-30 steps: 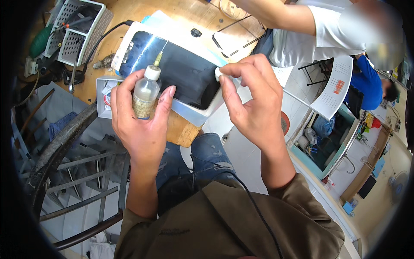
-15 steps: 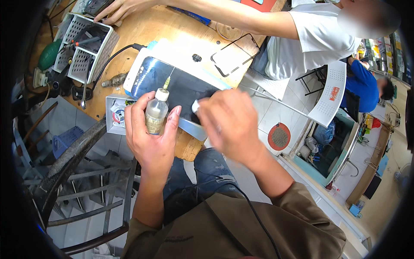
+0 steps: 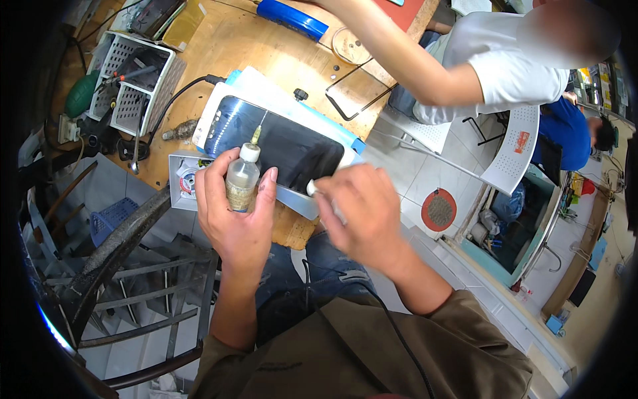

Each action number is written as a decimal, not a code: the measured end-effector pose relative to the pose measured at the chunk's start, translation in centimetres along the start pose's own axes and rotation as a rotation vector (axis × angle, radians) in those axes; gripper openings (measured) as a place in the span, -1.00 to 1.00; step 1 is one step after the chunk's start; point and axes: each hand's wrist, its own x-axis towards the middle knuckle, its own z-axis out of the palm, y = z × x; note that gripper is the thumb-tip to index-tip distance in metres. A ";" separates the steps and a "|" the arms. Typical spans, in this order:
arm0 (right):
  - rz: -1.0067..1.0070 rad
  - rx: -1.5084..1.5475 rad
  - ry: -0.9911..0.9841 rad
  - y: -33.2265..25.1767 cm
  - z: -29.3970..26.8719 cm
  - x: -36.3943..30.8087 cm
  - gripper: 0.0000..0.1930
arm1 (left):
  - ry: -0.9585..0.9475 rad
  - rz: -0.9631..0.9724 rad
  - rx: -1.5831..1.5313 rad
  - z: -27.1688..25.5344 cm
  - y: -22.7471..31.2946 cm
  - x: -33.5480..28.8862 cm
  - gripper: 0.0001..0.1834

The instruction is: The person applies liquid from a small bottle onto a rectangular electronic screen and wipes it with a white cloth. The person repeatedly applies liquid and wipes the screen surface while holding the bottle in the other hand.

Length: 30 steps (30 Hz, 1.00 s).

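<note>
A clear plastic dropper bottle with a white cap and a thin needle tip stands upright in my left hand, thumb and fingers wrapped round it. Just beyond it lies a phone screen, dark and glossy, on a white flat device with a black cable. My right hand is closed on a small white wad, its material unclear. That hand is slightly blurred, near the screen's lower right corner; I cannot tell whether the wad touches the glass.
A white plastic basket with tools stands at the back left. Below it is a small open white box. A thin black frame and a blue tool lie farther back. A co-worker's arm reaches over the table from the right.
My right hand with the white wad has drawn toward me, to the screen's near edge. The co-worker's hand has left the basket area. My left hand keeps the bottle.
</note>
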 end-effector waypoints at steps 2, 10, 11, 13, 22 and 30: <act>0.056 -0.014 0.055 0.9 -0.1 0.1 -0.73 | 0.002 -0.009 0.000 -0.1 -0.1 0.0 -0.42; 0.210 0.239 -0.203 -1.9 -1.7 -6.7 -0.72 | -0.002 0.011 0.015 -0.1 -0.1 0.0 -0.45; 0.242 0.279 -0.192 -1.3 -1.5 -7.9 -0.74 | 0.000 0.034 -0.003 0.1 -0.5 0.0 -0.46; 0.294 0.363 -0.164 0.3 -1.0 -10.5 -0.78 | -0.018 -0.188 -0.255 -0.6 -0.9 -1.0 -0.49; 1.002 0.377 -0.121 9.5 3.7 -36.5 -0.80 | -0.153 -0.193 -0.440 -6.8 -6.5 -2.6 -0.48; 1.330 0.108 -0.249 11.1 2.6 -46.1 -0.66 | -0.240 -0.218 -0.291 -10.9 -14.2 -6.3 -0.42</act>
